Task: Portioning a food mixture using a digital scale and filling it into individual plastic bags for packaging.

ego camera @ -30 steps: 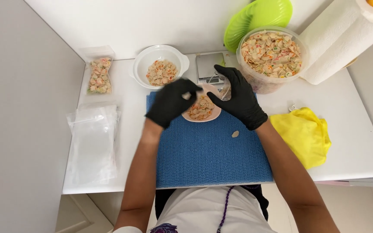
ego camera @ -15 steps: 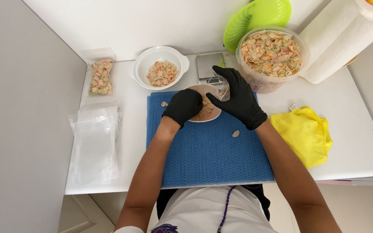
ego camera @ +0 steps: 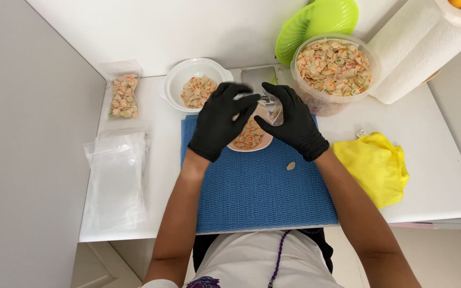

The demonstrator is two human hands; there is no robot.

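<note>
Both hands wear black gloves and hover over a small pinkish dish [ego camera: 252, 143] of coloured shell pasta at the far edge of a blue mat [ego camera: 257, 192]. My right hand [ego camera: 292, 122] grips a small clear plastic cup [ego camera: 273, 106], tilted above the dish. My left hand [ego camera: 222, 120] is spread with its fingers apart, fingertips reaching towards the cup's rim, and it holds nothing that I can see. One loose pasta shell [ego camera: 291, 166] lies on the mat to the right of the dish.
A white bowl [ego camera: 180, 85] with some pasta stands at the back left, a big clear tub [ego camera: 334, 72] full of pasta at the back right, a green lid [ego camera: 316, 24] behind it. Filled small bag [ego camera: 124, 96], stack of clear bags [ego camera: 116, 181], paper roll [ego camera: 422, 48], yellow cloth [ego camera: 372, 165], scale [ego camera: 257, 77].
My left hand has lifted off the dish and opened its fingers towards the cup. My right hand has raised the clear cup above the dish.
</note>
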